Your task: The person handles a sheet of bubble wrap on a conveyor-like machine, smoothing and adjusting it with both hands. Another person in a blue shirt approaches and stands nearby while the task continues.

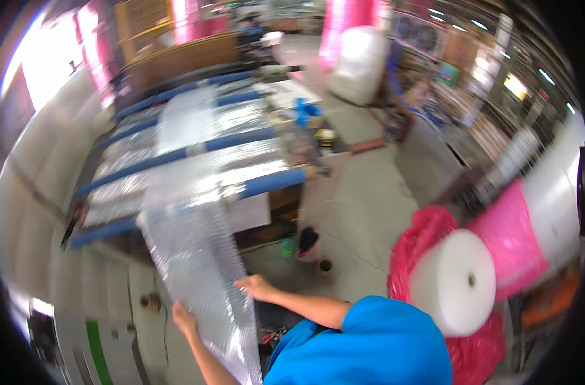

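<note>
A long strip of clear bubble wrap (193, 240) hangs from the front of a machine with blue rollers (266, 185) and runs down toward my body. At its left edge, my left hand (184, 317) is closed on the film. My right hand (257, 287) pinches the opposite edge, slightly higher up. Between the two hands the strip stays spread out, with a glossy bubbled surface. Its lower end passes out of the picture at the bottom. The fingertips are partly blurred.
A big white roll (456, 282) wrapped in pink film (427, 224) stands close on my right. Left of me is a grey-white cabinet with a green stripe (98, 353). On the floor ahead are a pink bin (309, 247) and a thin cable. A white wrapped bundle (360, 64) stands farther back.
</note>
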{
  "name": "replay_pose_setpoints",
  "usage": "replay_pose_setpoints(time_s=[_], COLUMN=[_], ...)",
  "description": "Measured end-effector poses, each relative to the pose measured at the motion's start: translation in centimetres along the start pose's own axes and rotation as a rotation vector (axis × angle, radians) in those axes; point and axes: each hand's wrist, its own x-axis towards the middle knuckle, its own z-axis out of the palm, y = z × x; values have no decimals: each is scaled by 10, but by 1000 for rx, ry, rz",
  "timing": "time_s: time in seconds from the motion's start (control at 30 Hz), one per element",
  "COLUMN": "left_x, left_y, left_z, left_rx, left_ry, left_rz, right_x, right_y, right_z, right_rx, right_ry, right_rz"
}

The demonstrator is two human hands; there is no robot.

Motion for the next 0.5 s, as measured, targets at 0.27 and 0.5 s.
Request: replay_pose_setpoints(time_s=[0.27, 0.5], left_x=[-12, -12], left_y=[1, 8], left_z=[12, 14], left_rx=[153, -25], left_ry=[114, 88], left_rz=[106, 114], right_x=[5, 12], right_y=[-2, 8], right_z=[4, 7], right_rx=[-65, 49], right_ry=[100, 97], right_rz=[-23, 76])
